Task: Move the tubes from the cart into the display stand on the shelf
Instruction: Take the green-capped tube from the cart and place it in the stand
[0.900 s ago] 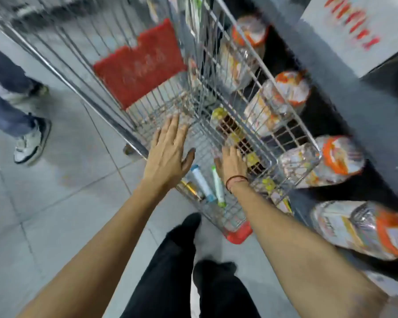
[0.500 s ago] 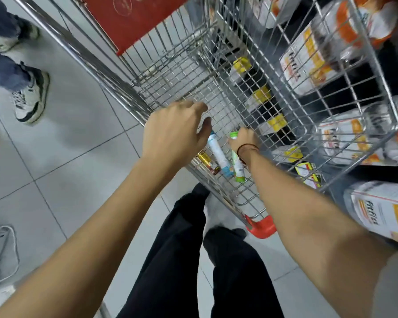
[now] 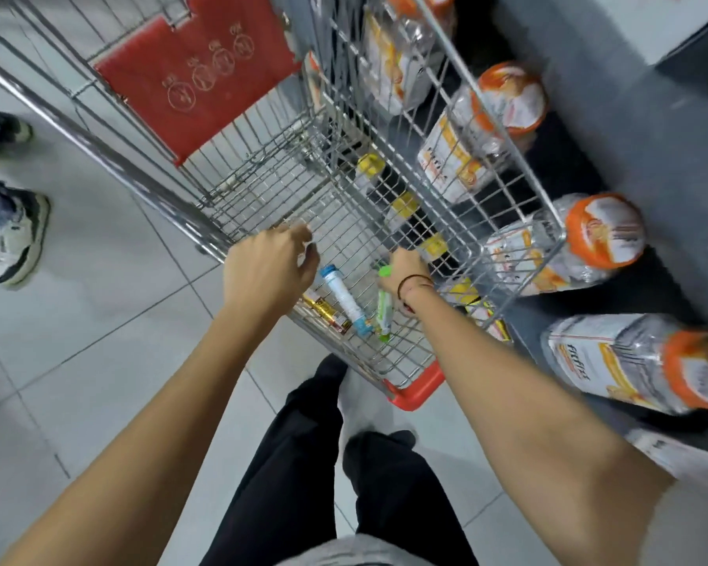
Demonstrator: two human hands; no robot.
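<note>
A wire cart (image 3: pixel 520 165) stands in front of me. At its near end lie three tubes side by side: a gold-brown tube (image 3: pixel 324 311), a white tube with a blue cap (image 3: pixel 344 298) and a green tube (image 3: pixel 384 310). My left hand (image 3: pixel 268 271) hovers over the cart's left rim just left of the tubes, its fingers curled with nothing seen in them. My right hand (image 3: pixel 403 266) reaches down into the cart beside the green tube's cap. Its fingers are hidden, so I cannot tell whether it touches the tube. No display stand is in view.
The cart's red child-seat flap (image 3: pixel 197 79) is at the far end. Clear bottles with orange caps (image 3: pixel 605 234) lie on a low dark shelf to the right, close against the cart. Another person's sneakers (image 3: pixel 15 234) stand on the tiled floor at left.
My left hand went from flat and open to curled. Both hands dropped lower toward the tubes as my view moved closer to the cart. The tubes have not moved.
</note>
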